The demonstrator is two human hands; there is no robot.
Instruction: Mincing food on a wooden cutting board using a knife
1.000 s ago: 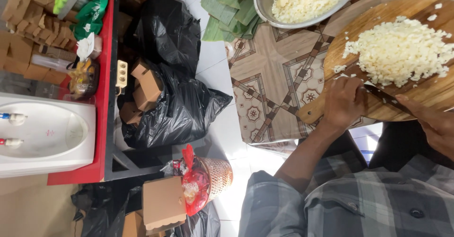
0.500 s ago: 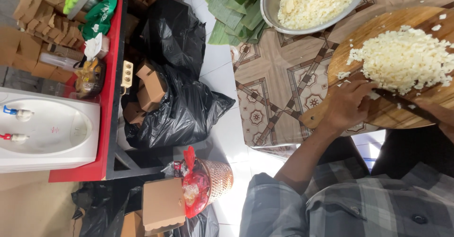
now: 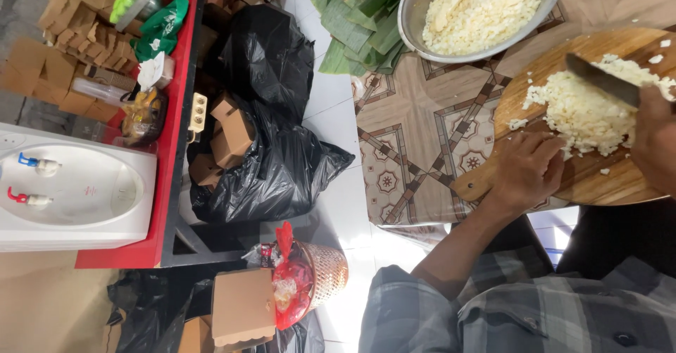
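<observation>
While my right hand [image 3: 655, 141] is closed around the handle of a knife [image 3: 602, 79], its blade lies over the pile of chopped white food [image 3: 591, 110] on the round wooden board [image 3: 598, 177]. My left hand [image 3: 524, 170] rests with fingers loosely bent on the board, touching the pile's edge. Beyond the board, a metal bowl [image 3: 422, 32] holds more white pieces beside green leaves [image 3: 359, 15].

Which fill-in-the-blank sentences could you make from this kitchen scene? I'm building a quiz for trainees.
1. The chopped white food lies on a round ____ cutting board.
2. The right hand holds a ____ over the pile.
3. The left hand rests on the board's ____ edge.
4. The metal bowl sits beside green ____.

Missing: wooden; knife; near; leaves
</observation>
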